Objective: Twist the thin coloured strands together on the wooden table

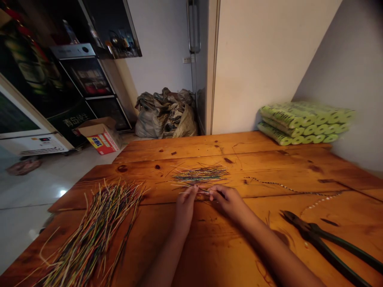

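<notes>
My left hand (187, 198) is closed in a pinch on several thin wires (182, 185) whose ends stick out to its left. Close beside it, my right hand (224, 195) is closed too, with thumb and fingertips pinching the other end of the wires. Just beyond both hands lies a small heap of short coloured wires (202, 173), roughly lined up sideways. To the left, a big loose bundle of longer coloured wires (95, 231) spreads toward the table's near edge. Fine detail at the fingertips is too small to make out.
Long-handled cutters (311, 231) lie on the wooden table (215, 247) at the right. Behind them runs a twisted black-and-white cord (281, 184). Green-wrapped rolls (302, 123) are stacked at the back right. Bulging sacks (167, 115) and an open cardboard box (101, 137) stand beyond the table.
</notes>
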`<action>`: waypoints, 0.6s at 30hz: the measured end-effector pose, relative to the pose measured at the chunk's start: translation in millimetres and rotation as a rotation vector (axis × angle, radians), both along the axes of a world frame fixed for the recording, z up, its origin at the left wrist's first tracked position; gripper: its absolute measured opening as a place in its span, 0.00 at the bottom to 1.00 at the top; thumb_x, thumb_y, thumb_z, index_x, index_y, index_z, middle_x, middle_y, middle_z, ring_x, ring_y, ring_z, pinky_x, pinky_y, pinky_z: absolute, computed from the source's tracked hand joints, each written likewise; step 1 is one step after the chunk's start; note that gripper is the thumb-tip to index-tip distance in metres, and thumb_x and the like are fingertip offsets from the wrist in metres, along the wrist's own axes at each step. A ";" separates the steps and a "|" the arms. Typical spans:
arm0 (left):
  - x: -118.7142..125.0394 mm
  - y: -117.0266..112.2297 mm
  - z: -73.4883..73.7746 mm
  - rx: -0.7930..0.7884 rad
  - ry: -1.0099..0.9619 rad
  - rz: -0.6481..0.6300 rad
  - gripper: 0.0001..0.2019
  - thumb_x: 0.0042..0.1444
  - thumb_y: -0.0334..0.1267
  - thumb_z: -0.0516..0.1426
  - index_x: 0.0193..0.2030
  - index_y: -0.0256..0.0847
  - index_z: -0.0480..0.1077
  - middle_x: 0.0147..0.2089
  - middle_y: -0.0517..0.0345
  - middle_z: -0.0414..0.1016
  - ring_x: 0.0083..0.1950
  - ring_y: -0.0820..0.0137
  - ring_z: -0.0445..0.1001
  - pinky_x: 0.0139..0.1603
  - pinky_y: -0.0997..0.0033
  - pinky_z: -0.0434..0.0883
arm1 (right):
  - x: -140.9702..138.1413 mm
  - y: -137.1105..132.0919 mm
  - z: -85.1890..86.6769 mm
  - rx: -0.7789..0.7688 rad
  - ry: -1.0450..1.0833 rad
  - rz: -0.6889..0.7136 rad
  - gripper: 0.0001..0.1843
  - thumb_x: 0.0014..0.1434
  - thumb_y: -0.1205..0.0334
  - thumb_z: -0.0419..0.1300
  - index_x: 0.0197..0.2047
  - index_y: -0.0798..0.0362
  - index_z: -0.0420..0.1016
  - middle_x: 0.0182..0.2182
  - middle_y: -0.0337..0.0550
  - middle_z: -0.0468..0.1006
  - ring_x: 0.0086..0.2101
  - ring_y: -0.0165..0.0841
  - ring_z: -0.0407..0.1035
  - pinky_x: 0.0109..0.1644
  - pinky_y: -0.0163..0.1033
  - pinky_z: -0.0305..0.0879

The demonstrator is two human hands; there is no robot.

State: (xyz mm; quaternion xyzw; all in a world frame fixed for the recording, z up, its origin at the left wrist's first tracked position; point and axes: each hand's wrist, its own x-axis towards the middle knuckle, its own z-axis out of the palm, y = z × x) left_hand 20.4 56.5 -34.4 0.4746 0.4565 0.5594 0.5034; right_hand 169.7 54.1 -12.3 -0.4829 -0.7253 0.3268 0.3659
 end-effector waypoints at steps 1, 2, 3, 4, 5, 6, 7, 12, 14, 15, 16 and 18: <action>-1.7 0.9 -0.7 0.004 -0.036 0.058 0.15 0.53 0.47 0.53 0.32 0.37 0.74 0.33 0.55 0.77 0.38 0.67 0.73 0.45 0.68 0.65 | 0.3 0.3 0.2 -0.002 0.008 -0.006 0.14 0.58 0.60 0.47 0.24 0.52 0.66 0.24 0.39 0.72 0.27 0.31 0.65 0.35 0.33 0.58; -3.6 1.9 -1.5 0.007 -0.084 0.132 0.16 0.53 0.47 0.53 0.31 0.37 0.74 0.34 0.55 0.77 0.38 0.67 0.72 0.44 0.69 0.66 | 0.7 0.7 0.1 -0.004 0.015 -0.013 0.14 0.58 0.60 0.47 0.24 0.52 0.66 0.24 0.39 0.72 0.28 0.31 0.65 0.35 0.34 0.59; -5.4 3.1 -2.1 0.006 -0.140 0.204 0.16 0.53 0.48 0.53 0.31 0.37 0.74 0.34 0.56 0.77 0.38 0.69 0.72 0.43 0.70 0.66 | 1.2 1.1 -0.2 -0.003 0.021 -0.020 0.14 0.58 0.59 0.47 0.24 0.52 0.66 0.24 0.40 0.72 0.28 0.31 0.65 0.36 0.34 0.59; -6.9 4.4 -2.6 -0.003 -0.201 0.257 0.16 0.53 0.49 0.53 0.32 0.38 0.74 0.34 0.57 0.76 0.37 0.70 0.72 0.41 0.72 0.66 | 1.8 1.6 -0.8 0.000 0.026 -0.029 0.14 0.58 0.59 0.47 0.24 0.52 0.65 0.24 0.40 0.72 0.28 0.32 0.65 0.36 0.34 0.59; -8.0 5.5 -2.6 -0.020 -0.262 0.282 0.17 0.52 0.50 0.53 0.33 0.38 0.74 0.34 0.57 0.76 0.37 0.71 0.71 0.39 0.73 0.66 | 2.3 2.0 -1.4 0.003 0.029 -0.038 0.14 0.58 0.59 0.47 0.24 0.52 0.65 0.24 0.40 0.72 0.29 0.32 0.65 0.36 0.35 0.59; -8.6 6.4 -2.3 -0.037 -0.315 0.277 0.18 0.52 0.51 0.53 0.35 0.38 0.74 0.33 0.57 0.75 0.35 0.72 0.71 0.38 0.75 0.66 | 2.7 2.4 -2.1 0.005 0.031 -0.045 0.14 0.58 0.59 0.47 0.23 0.52 0.65 0.24 0.40 0.72 0.29 0.32 0.65 0.36 0.35 0.59; -8.6 7.0 -1.6 -0.051 -0.359 0.247 0.19 0.51 0.52 0.53 0.37 0.38 0.73 0.32 0.57 0.75 0.34 0.72 0.71 0.37 0.75 0.66 | 2.9 2.7 -2.8 0.005 0.035 -0.049 0.14 0.58 0.59 0.47 0.23 0.52 0.64 0.24 0.40 0.72 0.29 0.32 0.65 0.36 0.35 0.59; -1.7 3.2 4.9 -0.092 -0.436 -0.016 0.20 0.48 0.50 0.57 0.45 0.41 0.71 0.37 0.57 0.75 0.36 0.73 0.71 0.38 0.75 0.67 | 2.3 4.2 -4.5 -0.022 0.086 -0.066 0.14 0.57 0.59 0.47 0.22 0.51 0.63 0.23 0.39 0.70 0.27 0.31 0.64 0.36 0.35 0.58; 1.9 0.1 6.3 -0.089 -0.364 -0.128 0.19 0.46 0.45 0.60 0.45 0.42 0.71 0.38 0.58 0.75 0.39 0.72 0.72 0.43 0.74 0.66 | 3.4 5.5 -3.8 -0.031 0.117 -0.053 0.14 0.57 0.58 0.47 0.22 0.52 0.63 0.23 0.39 0.69 0.28 0.31 0.64 0.36 0.35 0.58; 3.3 -1.2 6.4 -0.085 -0.313 -0.169 0.17 0.45 0.42 0.61 0.43 0.42 0.72 0.38 0.58 0.76 0.40 0.71 0.72 0.45 0.73 0.65 | 4.5 6.2 -3.0 -0.037 0.129 -0.042 0.14 0.56 0.57 0.47 0.22 0.52 0.64 0.23 0.39 0.69 0.28 0.32 0.64 0.36 0.35 0.58; 4.3 -2.2 6.1 -0.083 -0.264 -0.194 0.15 0.44 0.40 0.62 0.40 0.41 0.73 0.38 0.58 0.76 0.41 0.70 0.72 0.47 0.72 0.64 | 6.0 6.9 -1.9 -0.049 0.136 -0.026 0.14 0.56 0.57 0.48 0.22 0.52 0.64 0.23 0.39 0.69 0.28 0.32 0.64 0.37 0.35 0.58; 4.9 -3.2 4.8 -0.082 -0.195 -0.196 0.10 0.41 0.37 0.64 0.33 0.40 0.74 0.37 0.58 0.76 0.42 0.69 0.72 0.48 0.71 0.64 | 9.9 8.0 1.4 -0.084 0.138 0.011 0.14 0.55 0.56 0.49 0.22 0.52 0.65 0.23 0.39 0.68 0.28 0.32 0.63 0.37 0.36 0.58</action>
